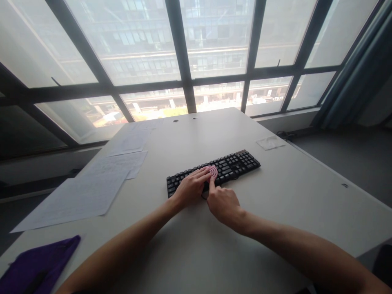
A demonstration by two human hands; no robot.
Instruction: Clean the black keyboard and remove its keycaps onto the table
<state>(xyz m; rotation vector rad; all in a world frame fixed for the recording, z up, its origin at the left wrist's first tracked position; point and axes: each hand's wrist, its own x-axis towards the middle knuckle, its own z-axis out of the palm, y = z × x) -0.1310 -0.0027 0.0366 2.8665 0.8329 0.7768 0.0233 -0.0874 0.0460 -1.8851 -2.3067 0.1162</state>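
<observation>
Forearms [124, 247] are seen nearest; the pink coil [214, 173], touched by left hand [192, 186] and right hand [226, 202], is best rim-pinched, being probably light and flexible; grip closure cannot be told.

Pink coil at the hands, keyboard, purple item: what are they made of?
Pink coil: perhaps rubber or cord, matte; smooth concentric rings, too small to settle.
Keyboard: likely hard plastic, low-gloss; separate moulded-looking keys.
Purple item: probably fabric, matte; soft-looking, no glare.

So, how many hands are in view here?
2: the left hand over the black keyboard, at the left edge of the pink coil; the right hand at its near edge.
</observation>
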